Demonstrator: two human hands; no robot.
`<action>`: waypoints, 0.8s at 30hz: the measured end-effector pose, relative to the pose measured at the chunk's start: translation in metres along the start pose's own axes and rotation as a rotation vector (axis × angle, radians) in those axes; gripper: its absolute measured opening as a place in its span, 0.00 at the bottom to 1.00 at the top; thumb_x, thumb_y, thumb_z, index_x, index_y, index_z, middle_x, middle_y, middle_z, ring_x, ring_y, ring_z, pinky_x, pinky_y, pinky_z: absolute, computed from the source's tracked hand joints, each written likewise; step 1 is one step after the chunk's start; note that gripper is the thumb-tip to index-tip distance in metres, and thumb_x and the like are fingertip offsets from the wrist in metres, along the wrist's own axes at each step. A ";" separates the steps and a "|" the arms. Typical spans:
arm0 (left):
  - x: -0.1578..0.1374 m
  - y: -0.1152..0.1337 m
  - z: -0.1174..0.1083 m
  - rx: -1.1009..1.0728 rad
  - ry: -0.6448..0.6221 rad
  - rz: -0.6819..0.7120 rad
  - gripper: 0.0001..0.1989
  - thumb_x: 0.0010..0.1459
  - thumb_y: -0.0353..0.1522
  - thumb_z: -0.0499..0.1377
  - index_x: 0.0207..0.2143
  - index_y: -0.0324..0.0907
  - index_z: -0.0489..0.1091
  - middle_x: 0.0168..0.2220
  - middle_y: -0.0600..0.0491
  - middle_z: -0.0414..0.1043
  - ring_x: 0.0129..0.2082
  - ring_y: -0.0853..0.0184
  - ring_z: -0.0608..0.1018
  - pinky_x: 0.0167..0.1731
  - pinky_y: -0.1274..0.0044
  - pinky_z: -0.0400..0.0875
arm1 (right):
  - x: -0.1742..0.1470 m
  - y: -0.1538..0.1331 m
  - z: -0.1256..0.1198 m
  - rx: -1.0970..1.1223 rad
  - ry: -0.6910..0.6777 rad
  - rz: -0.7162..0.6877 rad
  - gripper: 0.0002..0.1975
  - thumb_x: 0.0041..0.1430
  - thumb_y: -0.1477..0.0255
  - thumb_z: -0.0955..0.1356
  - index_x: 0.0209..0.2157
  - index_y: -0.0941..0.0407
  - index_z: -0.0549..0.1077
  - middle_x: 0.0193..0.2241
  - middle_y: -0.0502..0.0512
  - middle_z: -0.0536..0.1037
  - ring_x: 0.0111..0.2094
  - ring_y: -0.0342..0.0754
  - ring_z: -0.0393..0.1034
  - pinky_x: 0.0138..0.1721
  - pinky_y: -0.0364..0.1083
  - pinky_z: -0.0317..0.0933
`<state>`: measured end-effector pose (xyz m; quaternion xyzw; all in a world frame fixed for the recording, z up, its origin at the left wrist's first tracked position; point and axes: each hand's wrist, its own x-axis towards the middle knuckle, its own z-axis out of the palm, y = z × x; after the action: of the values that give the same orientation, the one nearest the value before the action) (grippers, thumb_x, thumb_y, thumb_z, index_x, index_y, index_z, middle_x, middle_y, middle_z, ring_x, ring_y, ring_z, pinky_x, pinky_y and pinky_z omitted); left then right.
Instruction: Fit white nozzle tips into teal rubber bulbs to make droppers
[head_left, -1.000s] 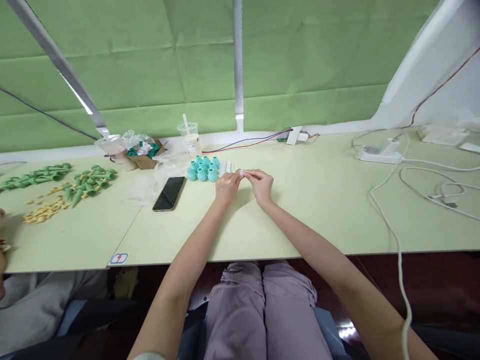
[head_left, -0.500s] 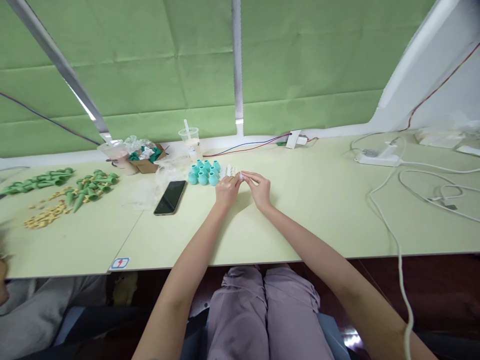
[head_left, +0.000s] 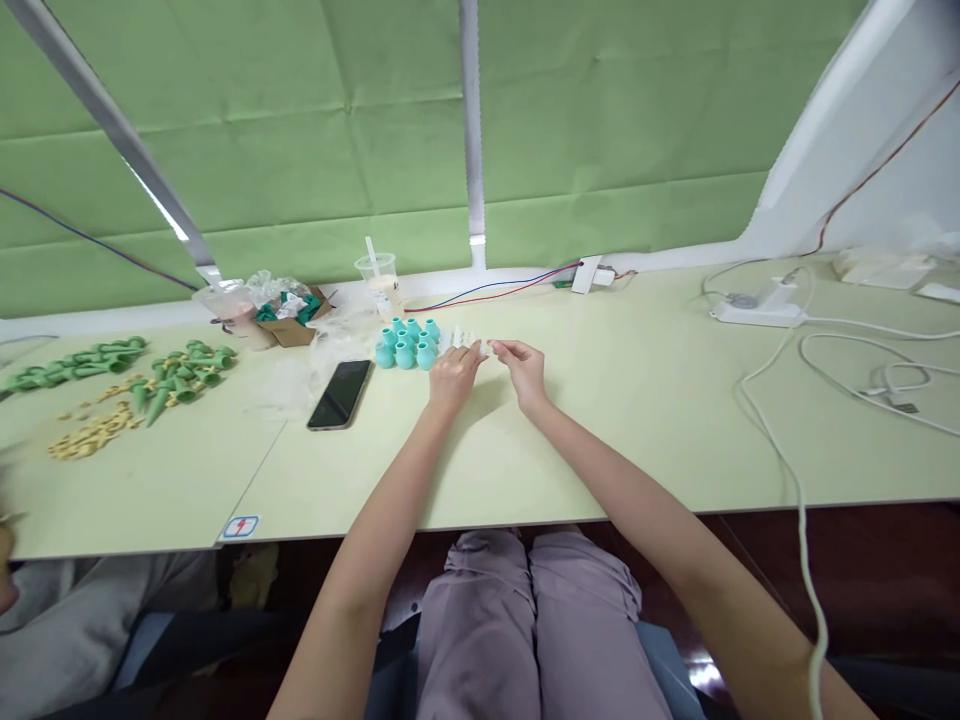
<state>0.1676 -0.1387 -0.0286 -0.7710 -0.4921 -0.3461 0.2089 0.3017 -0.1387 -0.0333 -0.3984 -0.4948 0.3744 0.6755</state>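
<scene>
Above the table, my left hand [head_left: 454, 376] is closed in a pinch on a small white piece [head_left: 484, 349], too small to name more exactly. Just to its right, my right hand [head_left: 523, 367] has its thumb and forefinger pressed together at the piece's other side; whatever lies between those fingertips is too small to make out. Several small white parts [head_left: 459, 338] stand beyond my left fingers, partly hidden by them. Left of these, turquoise vase-shaped pieces [head_left: 405, 353] with narrow necks are grouped upright in rows.
A phone [head_left: 340, 395] lies left of my arms. Behind it are a plastic bag [head_left: 330, 345], a small cardboard box [head_left: 300, 328] and a lidless cup with a straw [head_left: 379, 283]. Green cone-shaped pieces [head_left: 184, 375] lie far left. A power strip [head_left: 759, 313] with white cables is at right.
My right hand has shifted slightly right, and its fingertips are a little apart from my left hand's now. The white piece shows more between them. My left hand has hardly moved.
</scene>
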 end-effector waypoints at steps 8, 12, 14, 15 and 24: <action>0.008 -0.024 -0.011 -0.054 -0.083 -0.191 0.15 0.61 0.29 0.50 0.48 0.45 0.70 0.34 0.50 0.74 0.40 0.63 0.71 0.30 0.76 0.61 | 0.018 0.015 -0.024 -0.464 -0.009 -0.019 0.11 0.50 0.61 0.68 0.29 0.52 0.78 0.33 0.51 0.79 0.30 0.45 0.69 0.38 0.46 0.62; 0.008 -0.033 -0.017 -0.124 -0.089 -0.336 0.11 0.59 0.31 0.53 0.40 0.44 0.74 0.34 0.51 0.75 0.38 0.63 0.72 0.34 0.75 0.63 | 0.014 0.021 -0.020 -0.736 -0.108 -0.093 0.09 0.54 0.64 0.66 0.28 0.51 0.79 0.34 0.50 0.79 0.29 0.44 0.68 0.34 0.44 0.60; 0.008 -0.035 -0.018 -0.134 -0.092 -0.374 0.10 0.59 0.32 0.54 0.38 0.43 0.75 0.34 0.50 0.76 0.38 0.63 0.73 0.35 0.75 0.63 | 0.013 0.022 -0.015 -0.834 -0.170 -0.127 0.09 0.55 0.66 0.66 0.30 0.50 0.79 0.34 0.50 0.79 0.30 0.44 0.68 0.33 0.44 0.59; 0.008 -0.035 -0.018 -0.135 -0.095 -0.380 0.10 0.58 0.32 0.55 0.37 0.43 0.75 0.34 0.50 0.76 0.38 0.63 0.73 0.35 0.75 0.63 | 0.013 0.023 -0.012 -0.881 -0.200 -0.144 0.09 0.56 0.67 0.66 0.30 0.50 0.79 0.34 0.51 0.79 0.31 0.45 0.69 0.33 0.44 0.59; 0.006 -0.038 -0.016 -0.163 -0.063 -0.336 0.12 0.59 0.28 0.52 0.37 0.44 0.75 0.35 0.51 0.75 0.39 0.63 0.72 0.35 0.75 0.63 | 0.014 0.023 0.009 -1.097 -0.346 -0.279 0.08 0.58 0.70 0.66 0.35 0.49 0.78 0.37 0.53 0.77 0.41 0.49 0.65 0.36 0.44 0.57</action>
<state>0.1301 -0.1290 -0.0143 -0.7027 -0.5906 -0.3906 0.0695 0.2931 -0.1156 -0.0473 -0.5538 -0.7668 0.0310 0.3230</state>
